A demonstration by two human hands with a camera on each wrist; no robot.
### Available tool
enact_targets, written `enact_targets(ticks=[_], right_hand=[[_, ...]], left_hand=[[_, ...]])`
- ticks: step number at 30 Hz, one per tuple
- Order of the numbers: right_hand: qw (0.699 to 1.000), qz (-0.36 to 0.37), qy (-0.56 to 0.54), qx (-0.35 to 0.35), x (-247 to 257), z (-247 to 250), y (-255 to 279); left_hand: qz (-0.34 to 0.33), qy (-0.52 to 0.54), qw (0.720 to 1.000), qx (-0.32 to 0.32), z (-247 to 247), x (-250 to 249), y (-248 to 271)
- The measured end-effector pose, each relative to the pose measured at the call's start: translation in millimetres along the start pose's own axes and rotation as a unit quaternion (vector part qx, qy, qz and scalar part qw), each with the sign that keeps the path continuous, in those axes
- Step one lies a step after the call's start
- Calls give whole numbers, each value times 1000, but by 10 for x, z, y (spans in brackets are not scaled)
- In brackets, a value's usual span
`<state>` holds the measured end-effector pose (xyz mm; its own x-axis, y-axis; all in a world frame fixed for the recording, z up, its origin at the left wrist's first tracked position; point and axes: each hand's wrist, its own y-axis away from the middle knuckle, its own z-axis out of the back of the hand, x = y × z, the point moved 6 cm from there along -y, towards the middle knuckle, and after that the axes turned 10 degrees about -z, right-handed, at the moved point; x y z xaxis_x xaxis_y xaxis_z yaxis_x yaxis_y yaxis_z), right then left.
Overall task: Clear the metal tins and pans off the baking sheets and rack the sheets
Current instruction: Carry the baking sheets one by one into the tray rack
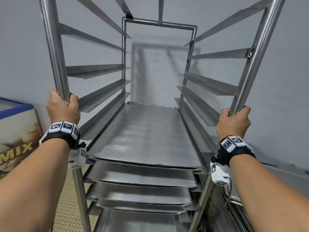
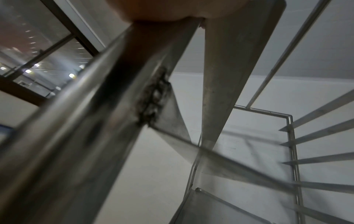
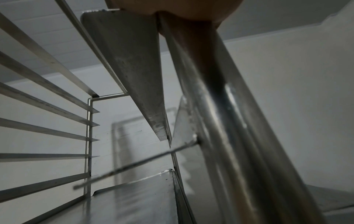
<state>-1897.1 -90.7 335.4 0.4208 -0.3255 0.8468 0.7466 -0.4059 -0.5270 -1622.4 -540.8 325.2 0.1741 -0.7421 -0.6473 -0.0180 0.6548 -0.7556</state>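
A tall steel tray rack stands right in front of me against a grey wall. Several flat metal baking sheets lie stacked on its lower runners, the top one bare. My left hand grips the rack's front left post. My right hand grips the front right post. The left wrist view shows that post close up with a weld mark, and a sheet corner below. In the right wrist view the post runs past the top sheet. No tins or pans are in view.
The upper runners on both sides hold nothing. A chest freezer with a blue rim stands at the left on a tiled floor. A metal surface lies to the right of the rack.
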Motion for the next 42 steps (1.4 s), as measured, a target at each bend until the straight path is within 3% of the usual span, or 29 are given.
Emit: enact_targets(ticks=[19,30,42], right_hand=[[1000,3,-19,1,286,-1808,239],[1000,-2,-19,-9,513,-2818,541],[999,-15,1,-32,670,-3558,685]], left_hand=[[0,16,1000,1,-968,1255,-1197],[27,-25,999,29,-1423,1968,-1925],[5,29,999,20,-1870,2589,-2485]])
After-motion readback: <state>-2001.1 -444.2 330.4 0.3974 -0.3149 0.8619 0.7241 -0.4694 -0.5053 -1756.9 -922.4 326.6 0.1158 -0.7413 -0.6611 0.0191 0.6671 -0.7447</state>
